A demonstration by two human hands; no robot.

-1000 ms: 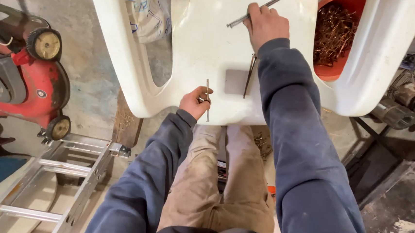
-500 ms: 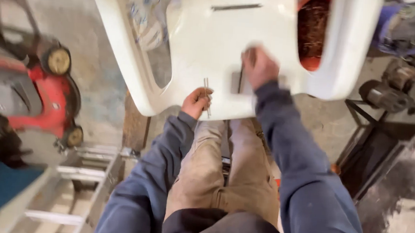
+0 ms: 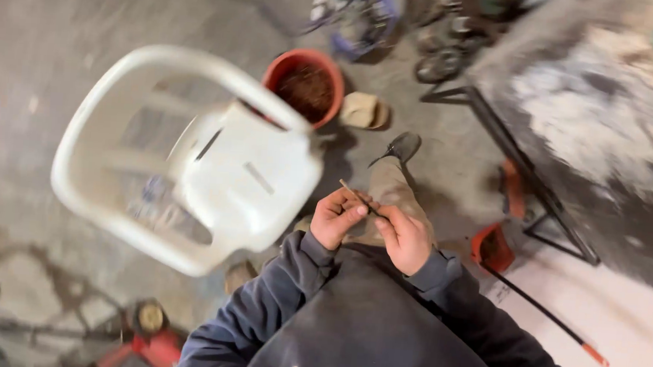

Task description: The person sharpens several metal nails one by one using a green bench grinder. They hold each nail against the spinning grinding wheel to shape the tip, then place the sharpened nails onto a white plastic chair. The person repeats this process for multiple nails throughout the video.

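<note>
Two hands pinching a thin metal rod over the lap, beside a white plastic chair.

Seen from above, looking down at a seated person in a dark blue sweatshirt and tan trousers. Left hand (image 3: 337,219) closed on the near part of a thin rod (image 3: 356,196), fingers curled round it; right hand (image 3: 405,235) touching the same rod just beside it, fingers bent, grip partly hidden. Rod tilted, far end pointing up and left, toward the chair. White plastic chair (image 3: 190,159) just left of the hands, standing on the grey concrete floor (image 3: 37,48), with a small dark piece and a pale strip lying on its seat. Red bucket (image 3: 305,85) of rusty brown bits behind the chair, touching its rim. Red machine with a wheel (image 3: 149,326) at lower left, blurred. Black metal frame (image 3: 526,182) to the right.
</note>
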